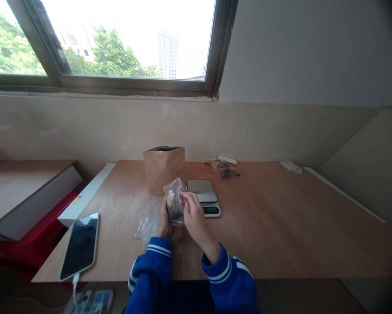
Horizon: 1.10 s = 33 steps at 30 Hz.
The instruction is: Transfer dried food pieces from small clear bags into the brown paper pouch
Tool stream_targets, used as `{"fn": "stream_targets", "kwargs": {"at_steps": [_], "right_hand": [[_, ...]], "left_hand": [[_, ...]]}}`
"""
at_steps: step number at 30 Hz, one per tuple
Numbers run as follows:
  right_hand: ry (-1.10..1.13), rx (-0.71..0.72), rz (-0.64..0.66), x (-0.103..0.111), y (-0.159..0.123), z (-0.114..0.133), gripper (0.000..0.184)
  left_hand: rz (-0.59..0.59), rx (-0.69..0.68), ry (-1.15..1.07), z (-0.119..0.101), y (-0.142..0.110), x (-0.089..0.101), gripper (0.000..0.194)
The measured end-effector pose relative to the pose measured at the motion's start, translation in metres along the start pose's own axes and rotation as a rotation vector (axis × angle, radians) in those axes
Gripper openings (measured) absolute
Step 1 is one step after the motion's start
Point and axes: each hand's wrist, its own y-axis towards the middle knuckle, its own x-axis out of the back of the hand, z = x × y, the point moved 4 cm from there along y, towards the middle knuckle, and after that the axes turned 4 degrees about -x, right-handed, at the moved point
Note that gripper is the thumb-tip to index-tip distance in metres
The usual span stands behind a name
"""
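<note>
Between my hands is a clear plastic bag (175,209) with a small white label and some dark and pale contents I cannot make out. My left hand (164,221) is closed around its left side from below. With bent fingers, my right hand (193,214) pinches the bag's upper right edge. Beneath my left hand, more crumpled clear plastic (148,222) lies on the table. Just behind stands an open brown paper pouch (165,172), upright. To the right of the bag sits a white kitchen scale (212,211) with a metal plate, partly hidden by my right hand.
A phone (80,246) with a white charging cable (75,288) lies at the table's left edge. Toward the back is a plastic bag of brownish pieces (224,169) beside a white roll (227,159). A pale crumpled scrap (291,167) rests at the back right of the table (281,235).
</note>
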Motion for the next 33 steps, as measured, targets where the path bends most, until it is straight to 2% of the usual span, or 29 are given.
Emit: {"fn": "stream_targets", "kwargs": {"at_steps": [3, 5, 9, 15, 18, 21, 23, 27, 30, 33], "right_hand": [[0.091, -0.142, 0.021, -0.007, 0.013, -0.024, 0.03], [0.051, -0.19, 0.022, -0.007, 0.021, -0.034, 0.023], [-0.186, -0.105, 0.201, -0.012, 0.027, -0.034, 0.014], [-0.497, 0.03, 0.39, -0.028, 0.021, -0.027, 0.045], [-0.6, 0.051, 0.486, -0.038, 0.018, -0.026, 0.056], [-0.643, 0.086, 0.537, -0.045, 0.017, -0.026, 0.064], [-0.653, 0.112, 0.548, -0.047, 0.018, -0.026, 0.064], [-0.6, 0.162, 0.601, -0.05, 0.019, -0.027, 0.055], [-0.489, 0.195, 0.61, -0.051, 0.019, -0.026, 0.036], [-0.356, 0.193, 0.567, -0.051, 0.019, -0.023, 0.016]], "left_hand": [[-0.029, -0.006, 0.024, 0.0, -0.001, 0.003, 0.037], [-0.034, -0.008, 0.036, -0.001, -0.002, 0.004, 0.038], [-0.043, -0.062, 0.091, -0.003, -0.003, 0.003, 0.04], [-0.113, -0.205, 0.218, -0.01, -0.01, 0.001, 0.039], [-0.051, -0.285, 0.321, -0.016, -0.019, -0.003, 0.037], [-0.041, -0.347, 0.402, -0.019, -0.024, -0.001, 0.038], [-0.068, -0.334, 0.347, -0.016, -0.02, 0.005, 0.034], [-0.128, -0.265, 0.186, -0.006, -0.003, 0.022, 0.032], [-0.153, -0.27, 0.14, -0.003, 0.009, 0.032, 0.034], [-0.133, -0.279, 0.099, -0.003, 0.013, 0.035, 0.031]]}}
